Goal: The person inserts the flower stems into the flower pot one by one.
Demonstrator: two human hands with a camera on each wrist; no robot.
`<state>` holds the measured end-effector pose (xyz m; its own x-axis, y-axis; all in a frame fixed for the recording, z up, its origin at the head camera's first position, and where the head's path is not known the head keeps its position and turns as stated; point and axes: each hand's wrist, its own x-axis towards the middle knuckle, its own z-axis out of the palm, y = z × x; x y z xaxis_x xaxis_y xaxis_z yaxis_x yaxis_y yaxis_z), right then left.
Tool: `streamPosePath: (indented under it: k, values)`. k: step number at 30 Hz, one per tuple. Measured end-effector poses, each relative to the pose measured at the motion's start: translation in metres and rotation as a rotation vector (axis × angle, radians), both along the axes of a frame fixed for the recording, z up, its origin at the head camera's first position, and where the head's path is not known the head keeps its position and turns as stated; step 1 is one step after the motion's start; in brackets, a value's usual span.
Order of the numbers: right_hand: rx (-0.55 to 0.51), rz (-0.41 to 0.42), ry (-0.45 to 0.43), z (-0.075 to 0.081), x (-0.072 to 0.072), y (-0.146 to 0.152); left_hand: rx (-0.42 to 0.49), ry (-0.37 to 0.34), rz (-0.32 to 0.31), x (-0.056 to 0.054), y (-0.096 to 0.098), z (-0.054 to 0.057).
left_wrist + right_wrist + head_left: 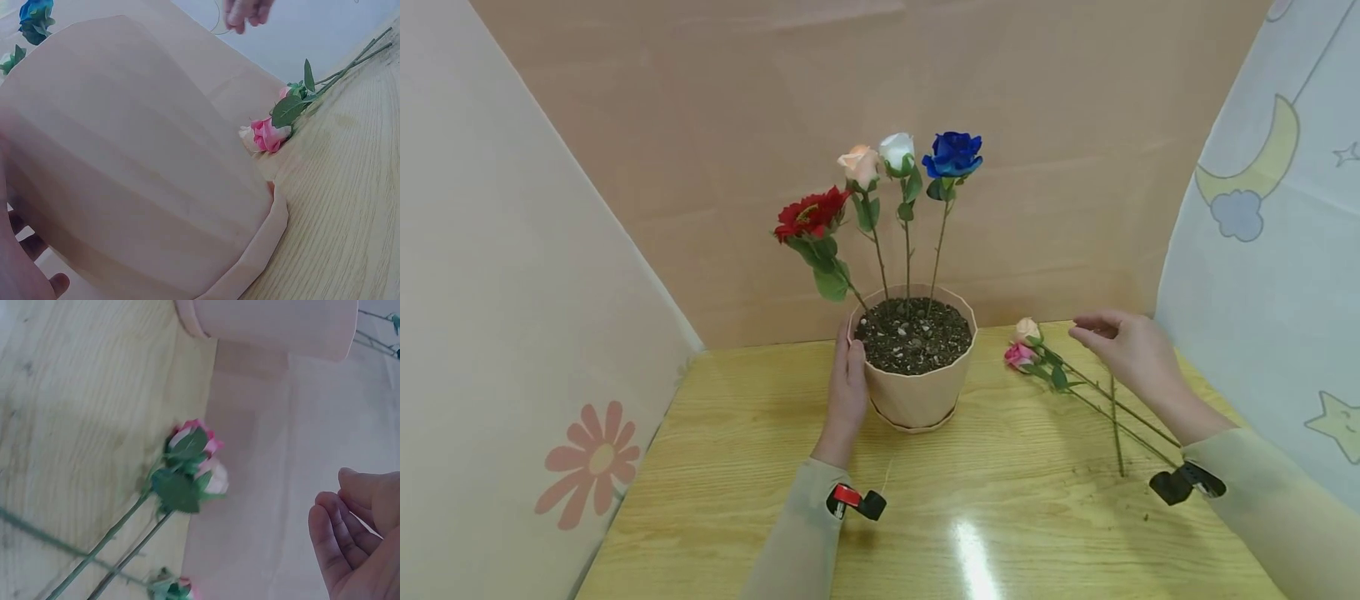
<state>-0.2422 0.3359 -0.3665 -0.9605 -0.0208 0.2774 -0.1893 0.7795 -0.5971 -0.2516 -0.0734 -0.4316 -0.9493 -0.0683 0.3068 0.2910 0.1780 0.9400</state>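
Flower (172, 589) in right-wrist view, hidden from head view by right hand (1123, 354), fingers loosely curled.

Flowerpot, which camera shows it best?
The head view: it shows nearly the whole flowerpot, plus its soil and saucer, though the left hand covers part of one side. The left wrist view shows its side close up, cut off by the frame; the right wrist view catches only part, at the top.

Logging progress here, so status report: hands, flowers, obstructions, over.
Left hand against pot; right hand empty. Four flowers planted in soil; three loose flowers on table. No obstruction visible.
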Motion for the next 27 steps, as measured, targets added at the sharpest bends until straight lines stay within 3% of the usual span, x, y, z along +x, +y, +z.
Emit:
streamPosePath:
  k: [12, 27]
  values:
    - [0.075, -0.017, -0.069, -0.029, 0.004, 0.04, -0.006, 0.003, 0.016, 0.0, -0.001, 0.0]
    - [0.13, 0.051, -0.166, -0.072, 0.023, 0.06, -0.006, 0.005, 0.006, 0.001, 0.0, 0.0]
